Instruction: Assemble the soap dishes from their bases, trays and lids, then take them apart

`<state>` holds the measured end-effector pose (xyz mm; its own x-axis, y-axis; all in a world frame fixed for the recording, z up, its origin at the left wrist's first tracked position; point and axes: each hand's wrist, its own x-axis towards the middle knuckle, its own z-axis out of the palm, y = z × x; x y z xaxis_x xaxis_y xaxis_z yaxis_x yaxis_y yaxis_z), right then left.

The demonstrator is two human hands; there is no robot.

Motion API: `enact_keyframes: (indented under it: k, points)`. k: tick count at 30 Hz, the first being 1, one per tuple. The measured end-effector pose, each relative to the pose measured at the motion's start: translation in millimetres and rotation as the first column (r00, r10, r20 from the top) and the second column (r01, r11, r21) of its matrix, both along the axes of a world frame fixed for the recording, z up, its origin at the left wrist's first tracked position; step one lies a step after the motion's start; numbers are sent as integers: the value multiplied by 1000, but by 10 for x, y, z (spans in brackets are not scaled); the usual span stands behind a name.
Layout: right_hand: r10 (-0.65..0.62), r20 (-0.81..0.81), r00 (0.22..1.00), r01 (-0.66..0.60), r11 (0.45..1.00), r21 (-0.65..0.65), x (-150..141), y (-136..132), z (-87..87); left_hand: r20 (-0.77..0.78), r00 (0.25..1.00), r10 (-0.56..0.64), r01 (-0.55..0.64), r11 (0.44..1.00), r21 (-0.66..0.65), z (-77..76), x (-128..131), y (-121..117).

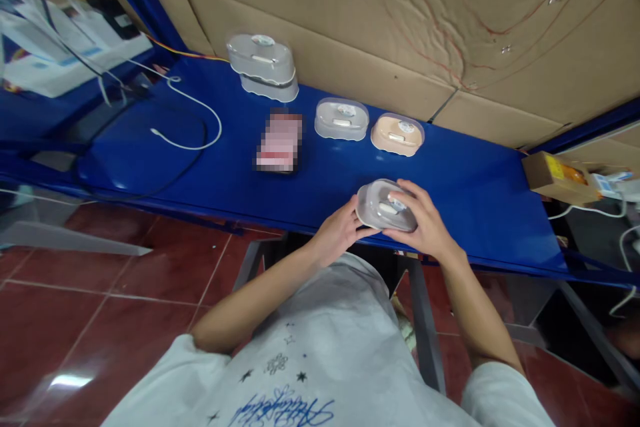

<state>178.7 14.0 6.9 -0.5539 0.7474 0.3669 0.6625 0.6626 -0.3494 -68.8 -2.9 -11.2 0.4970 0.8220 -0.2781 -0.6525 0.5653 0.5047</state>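
Between my two hands is a small oval plastic box [373,203] with a clear lid and a greyish body, held over the front edge of the blue table. My left hand [336,232] grips its left end, fingers reaching under it. From the right, my right hand [423,217] wraps its other end, with fingers over the lid. Farther back on the table stand a similar grey box [341,120] and a peach-coloured box [397,135], side by side. Two more grey boxes [263,67] are stacked at the back left.
A pixelated pinkish flat object [280,141] lies on the blue table [470,193]. A white cable [217,123] and a black cable curl at left. Cardboard [325,20] walls the back. A small carton [560,177] sits at the right end.
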Motion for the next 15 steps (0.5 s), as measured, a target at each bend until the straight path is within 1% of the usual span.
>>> enact_keyframes:
  k: [3, 5, 7, 9, 11, 12, 13, 15]
  points:
    - [-90, 100, 991, 88, 996, 19, 343, 98, 44, -34, 999, -24, 25, 999, 39, -23, -25, -17]
    - [-185, 182, 966, 178, 983, 52, 596, 197, 50, -51, 998, -32, 35, 998, 61, -44, -36, -26]
    - [-308, 241, 920, 292, 951, 99, 821, 326, 44, -57, 998, -37, 43, 995, 95, -60, -39, -31]
    - [-418, 267, 869, 396, 909, 135, 967, 475, 48, -59, 998, -36, 42, 992, 116, -67, -39, -33]
    - [-481, 281, 831, 456, 877, 154, 983, 622, 80, -62, 998, -30, 38, 992, 124, -67, -38, -33]
    - [-492, 277, 826, 465, 871, 159, 930, 692, 108, -62, 998, -29, 37, 991, 126, -67, -38, -33]
    - [-488, 263, 832, 460, 873, 163, 836, 762, 142, -64, 998, -28, 36, 991, 127, -67, -38, -32]
    - [-430, 217, 876, 401, 901, 167, 538, 918, 218, -69, 997, -27, 35, 991, 131, -67, -33, -32]
